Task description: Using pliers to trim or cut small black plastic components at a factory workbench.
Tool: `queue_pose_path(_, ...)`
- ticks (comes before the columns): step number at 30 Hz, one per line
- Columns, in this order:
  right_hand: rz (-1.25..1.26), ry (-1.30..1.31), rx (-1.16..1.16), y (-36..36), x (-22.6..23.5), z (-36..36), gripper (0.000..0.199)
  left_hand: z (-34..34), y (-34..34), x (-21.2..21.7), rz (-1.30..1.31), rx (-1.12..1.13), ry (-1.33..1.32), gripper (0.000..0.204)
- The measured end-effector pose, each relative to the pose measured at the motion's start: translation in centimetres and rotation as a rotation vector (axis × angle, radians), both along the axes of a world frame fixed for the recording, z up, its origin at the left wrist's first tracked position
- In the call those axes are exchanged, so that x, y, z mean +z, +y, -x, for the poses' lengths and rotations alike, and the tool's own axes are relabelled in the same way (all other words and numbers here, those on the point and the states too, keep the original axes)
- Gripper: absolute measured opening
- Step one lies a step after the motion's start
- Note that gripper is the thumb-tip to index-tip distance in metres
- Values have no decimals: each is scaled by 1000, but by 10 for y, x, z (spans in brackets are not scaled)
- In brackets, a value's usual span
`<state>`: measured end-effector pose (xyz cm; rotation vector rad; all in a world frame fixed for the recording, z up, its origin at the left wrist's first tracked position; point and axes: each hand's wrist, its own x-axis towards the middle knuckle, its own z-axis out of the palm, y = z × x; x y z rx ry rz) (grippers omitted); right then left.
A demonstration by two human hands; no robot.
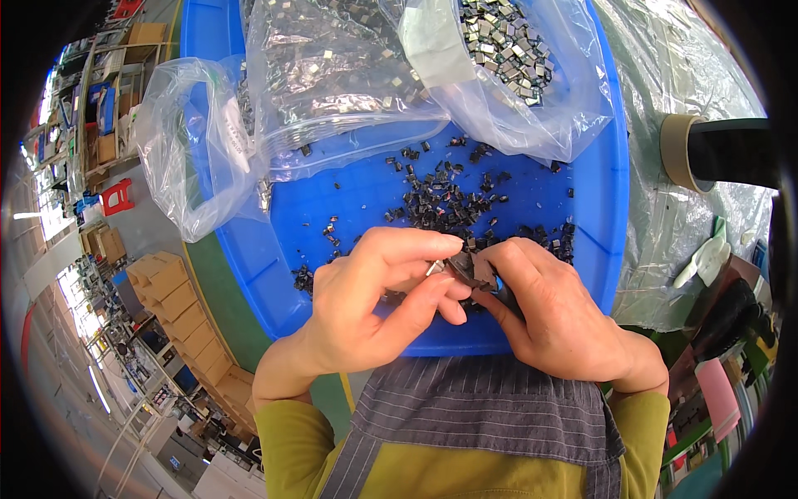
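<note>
Head view, centre frame: left hand (374,299) pinches a small metal clip (435,267); right hand (557,320) grips a dark tool (465,270) over blue tray (603,208). Judged mid-assembly; next needs precise alignment.

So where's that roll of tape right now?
The tape roll sits at the head view's right edge, on the plastic sheet just right of the blue tray, beyond the right hand.

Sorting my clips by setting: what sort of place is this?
Probably a factory or workshop floor. A blue tub holds loose small dark parts, clear bags of similar metal pieces lie in it, and stacked cardboard boxes and shelving fill the background.
</note>
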<state>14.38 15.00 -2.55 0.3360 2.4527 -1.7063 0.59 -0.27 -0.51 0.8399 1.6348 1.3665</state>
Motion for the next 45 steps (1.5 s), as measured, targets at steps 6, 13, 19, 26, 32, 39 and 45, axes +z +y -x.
queue_pose_path(6, 133, 23, -11, 1, -2, 1, 26, 4, 2, 4, 16, -13, -136, 27)
queue_pose_path(13, -343, 129, -54, 1, -2, 3, 42, 1, 2, -2, 15, 2, -28, 28)
queue_pose_path(19, -428, 141, -48, 2, -2, 3, 48, -3, 1, -6, -13, 20, 135, 29)
queue_pose_path(26, -425, 156, -53, 0, -4, 0, 47, -4, 0, -6, -28, 21, 142, 29)
queue_pose_path(32, -183, 145, -69, -4, -5, 0, 31, -4, -1, -6, -68, 19, 25, 29)
queue_pose_path(39, 246, 30, 1, 4, -2, 0, 25, 4, -2, 2, 3, -37, -174, 25)
queue_pose_path(45, 46, 67, -19, 5, -1, 2, 30, 6, -1, -1, -19, -6, -286, 24)
